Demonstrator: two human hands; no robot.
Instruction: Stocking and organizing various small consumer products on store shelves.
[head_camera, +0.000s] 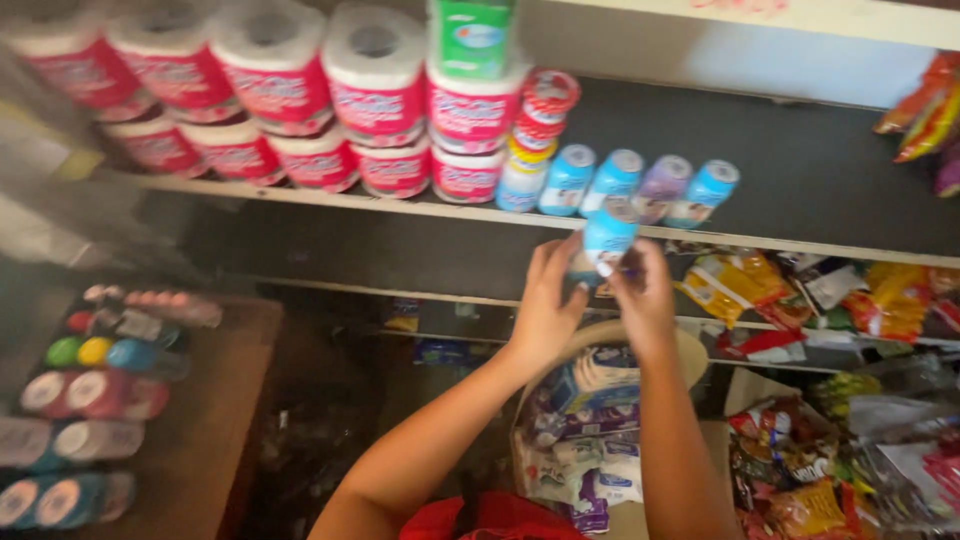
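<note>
Between both hands, a small blue bottle (608, 236) was held up. It was gripped tightly by the left hand (545, 305) and the right hand (645, 300). Just above the grip, a row of little bottles (640, 185) was seen lying on the shelf (300, 195). Below the grip, a basket (690, 350) of packets was seen.
</note>
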